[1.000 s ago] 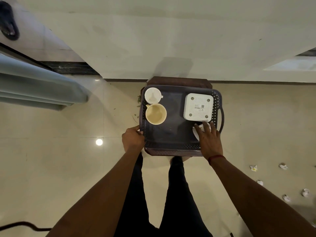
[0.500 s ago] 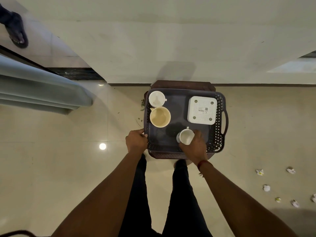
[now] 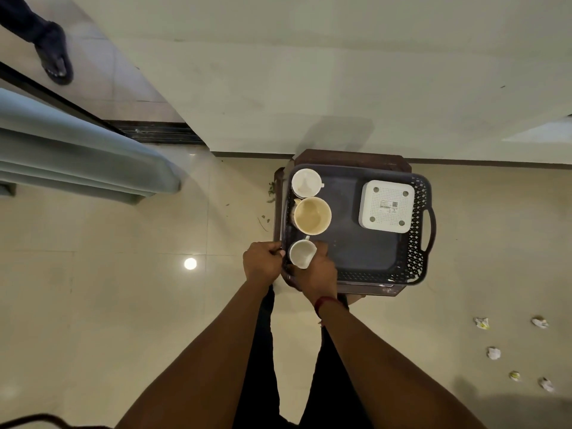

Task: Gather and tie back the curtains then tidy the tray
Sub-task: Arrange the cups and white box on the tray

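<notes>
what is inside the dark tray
Inside the tray: a far white cup, a cream cup and a small white cup lined along its left side, plus a white square box at far right. The right hand grips the small white cup; the near-left corner beneath is hidden.

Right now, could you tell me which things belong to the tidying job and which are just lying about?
Job: tray, small white cup in the right hand, beige cup, far white cup, white box, curtain.
Lying about: paper scraps, leaf bits, someone's sandalled foot.

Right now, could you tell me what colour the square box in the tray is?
The box is white; head view.
</notes>
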